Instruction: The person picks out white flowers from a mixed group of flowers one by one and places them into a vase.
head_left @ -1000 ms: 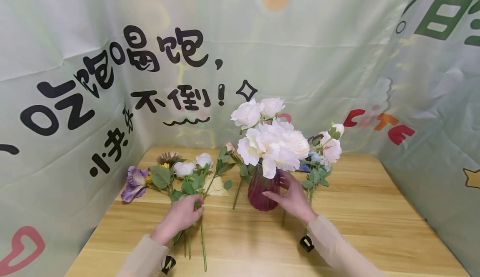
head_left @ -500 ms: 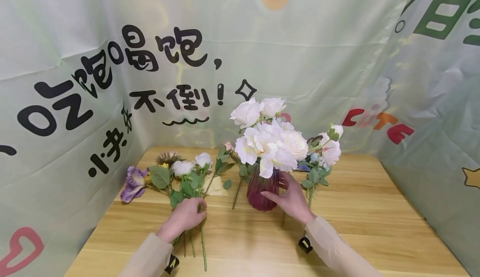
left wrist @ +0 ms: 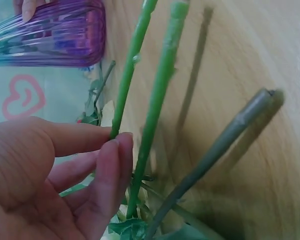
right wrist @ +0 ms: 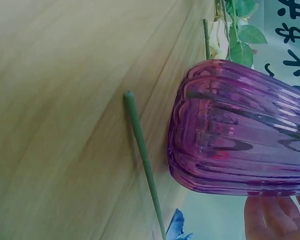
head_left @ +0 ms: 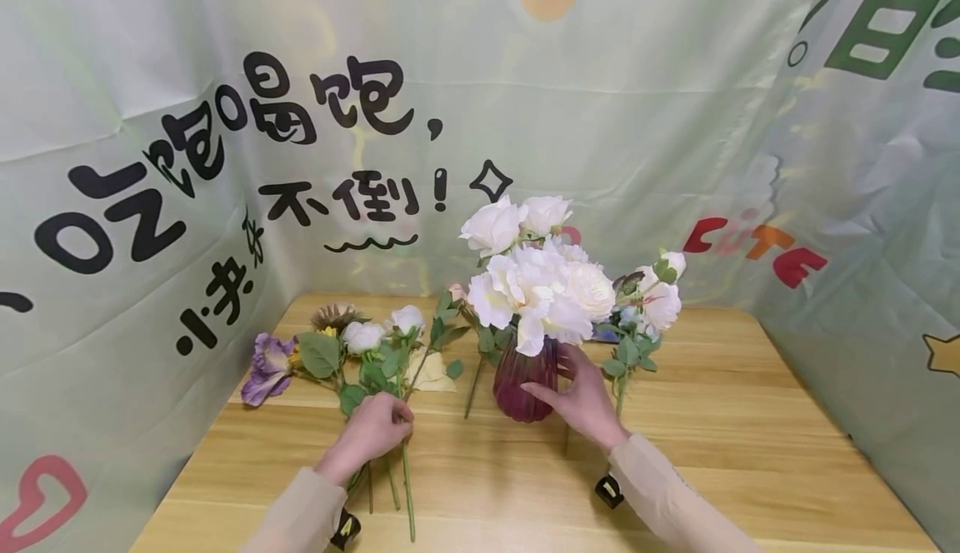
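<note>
My left hand (head_left: 375,428) pinches a thin green flower stem (left wrist: 126,90) between thumb and fingertips. Beside it in the left wrist view are a thicker green stem (left wrist: 157,92) and a darker stem (left wrist: 217,147). Which bloom belongs to the pinched stem cannot be told. White roses (head_left: 365,337) and green leaves lie just beyond this hand. A ribbed purple glass vase (head_left: 521,391) stands upright, with large white flowers (head_left: 536,286) in its mouth. My right hand (head_left: 588,399) grips the vase's right side, thumb in front; its other fingers (right wrist: 270,215) are partly hidden.
A purple flower (head_left: 267,370) and a brown bloom (head_left: 337,315) lie at the table's left. Right of the vase are a pale pink flower (head_left: 660,299) and blue blossoms (head_left: 632,317). Printed cloth (head_left: 637,120) encloses the wooden table (head_left: 720,420) at back and sides.
My left hand has shifted slightly right and down along the stems, and a stem end below it has swung a little right. The right hand stays on the vase.
</note>
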`<state>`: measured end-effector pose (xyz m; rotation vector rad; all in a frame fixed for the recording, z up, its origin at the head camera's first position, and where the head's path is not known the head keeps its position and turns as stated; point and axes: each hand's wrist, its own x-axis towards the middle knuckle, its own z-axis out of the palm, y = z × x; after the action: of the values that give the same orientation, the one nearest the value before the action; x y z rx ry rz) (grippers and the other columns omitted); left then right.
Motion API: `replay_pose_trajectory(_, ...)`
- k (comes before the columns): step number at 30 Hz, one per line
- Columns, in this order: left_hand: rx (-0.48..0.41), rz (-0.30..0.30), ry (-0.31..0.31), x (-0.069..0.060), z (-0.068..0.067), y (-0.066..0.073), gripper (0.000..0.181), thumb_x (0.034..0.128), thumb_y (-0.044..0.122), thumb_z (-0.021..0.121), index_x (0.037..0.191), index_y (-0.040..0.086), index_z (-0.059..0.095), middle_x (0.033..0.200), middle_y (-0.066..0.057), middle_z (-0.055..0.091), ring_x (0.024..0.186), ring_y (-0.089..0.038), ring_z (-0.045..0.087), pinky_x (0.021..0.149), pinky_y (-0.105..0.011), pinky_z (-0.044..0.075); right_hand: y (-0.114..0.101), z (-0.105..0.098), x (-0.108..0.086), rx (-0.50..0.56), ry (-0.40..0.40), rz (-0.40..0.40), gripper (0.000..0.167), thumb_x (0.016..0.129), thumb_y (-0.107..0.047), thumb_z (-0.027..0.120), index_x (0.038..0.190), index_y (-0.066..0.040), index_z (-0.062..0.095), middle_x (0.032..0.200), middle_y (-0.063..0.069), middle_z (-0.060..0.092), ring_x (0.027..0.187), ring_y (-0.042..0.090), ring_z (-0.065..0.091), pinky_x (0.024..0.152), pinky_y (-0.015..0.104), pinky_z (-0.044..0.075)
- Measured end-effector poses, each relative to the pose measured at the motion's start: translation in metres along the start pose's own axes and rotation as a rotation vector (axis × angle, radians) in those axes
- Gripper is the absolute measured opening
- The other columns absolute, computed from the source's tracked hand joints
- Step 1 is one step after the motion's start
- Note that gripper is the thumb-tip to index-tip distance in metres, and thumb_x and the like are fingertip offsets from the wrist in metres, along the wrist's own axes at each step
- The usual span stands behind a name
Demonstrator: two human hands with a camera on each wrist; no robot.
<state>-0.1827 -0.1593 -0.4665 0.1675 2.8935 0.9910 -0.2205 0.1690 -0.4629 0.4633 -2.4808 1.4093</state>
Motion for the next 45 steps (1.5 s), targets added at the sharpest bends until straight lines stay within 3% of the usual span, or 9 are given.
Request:
replay_pose_trajectory(7,-0.228,0.007,0.002,-0.001,-0.005,-0.005,0.008,0.0910,0.003,0.070,0.098,0.001,0.072,0.081,-0.007,0.067,0.063,-0.015,0.065,0.055,-0.025,0.054,-0.004,0.005,-0.002,-0.014,0.033,0.012,0.077,0.077,-0.032,0.089,0.139,-0.005,0.052,0.133,0.017,0.062,0.115,0.036,0.067,0.093,0.048,0.060)
replay_pose_trajectory(13,-0.332,-0.052,0.083,0.002,-0.009,-0.003,0.011,0.0893,0.001,0.072,0.098,0.001,0.065,0.085,-0.007,0.065,0.063,-0.016,0.064,0.056,-0.027,0.056,-0.006,0.008,-0.004,-0.071,0.058,0.023,0.076,0.076,-0.040,0.089,0.135,-0.008,0.054,0.128,0.013,0.065,0.110,0.033,0.069,0.089,0.043,0.061)
replay_pose_trajectory(19,-0.425,-0.076,0.158,0.002,-0.014,-0.002,0.018,0.0898,0.002,0.072,0.100,0.000,0.057,0.087,-0.010,0.066,0.066,-0.019,0.068,0.059,-0.030,0.058,-0.007,0.007,-0.003,-0.082,0.060,0.023,0.075,0.076,-0.038,0.089,0.135,-0.007,0.054,0.126,0.013,0.064,0.110,0.032,0.069,0.089,0.043,0.061)
replay_pose_trajectory(26,-0.509,-0.023,0.224,0.005,-0.021,0.001,0.022,0.0912,0.000,0.071,0.100,0.001,0.051,0.093,-0.016,0.066,0.069,-0.023,0.071,0.056,-0.027,0.056,-0.008,0.005,-0.004,-0.072,0.051,0.021,0.077,0.076,-0.035,0.089,0.136,-0.005,0.052,0.129,0.016,0.063,0.112,0.036,0.067,0.091,0.048,0.061)
replay_pose_trajectory(33,-0.567,0.026,0.308,0.009,-0.029,0.008,0.027,0.0905,-0.001,0.071,0.109,-0.001,0.052,0.099,-0.022,0.071,0.073,-0.008,0.070,0.065,-0.020,0.058,-0.007,0.005,-0.004,-0.087,0.054,-0.010,0.078,0.077,-0.031,0.089,0.139,-0.001,0.051,0.131,0.020,0.063,0.112,0.039,0.068,0.089,0.048,0.061)
replay_pose_trajectory(40,-0.533,0.100,0.411,0.009,-0.040,0.014,0.021,0.0915,0.008,0.074,0.110,0.001,0.066,0.103,-0.019,0.074,0.083,-0.003,0.070,0.074,-0.016,0.057,-0.003,0.001,0.001,-0.023,-0.021,0.001,0.078,0.080,-0.025,0.087,0.144,-0.003,0.047,0.140,0.020,0.058,0.121,0.042,0.063,0.097,0.049,0.057)
replay_pose_trajectory(45,-0.585,0.126,0.421,0.011,-0.047,0.022,0.025,0.0959,0.014,0.070,0.117,0.001,0.066,0.108,-0.022,0.073,0.082,0.002,0.069,0.075,-0.018,0.059,0.002,-0.004,0.003,0.034,-0.080,0.028,0.082,0.082,-0.026,0.085,0.150,-0.007,0.043,0.143,0.019,0.057,0.125,0.041,0.062,0.100,0.049,0.056)
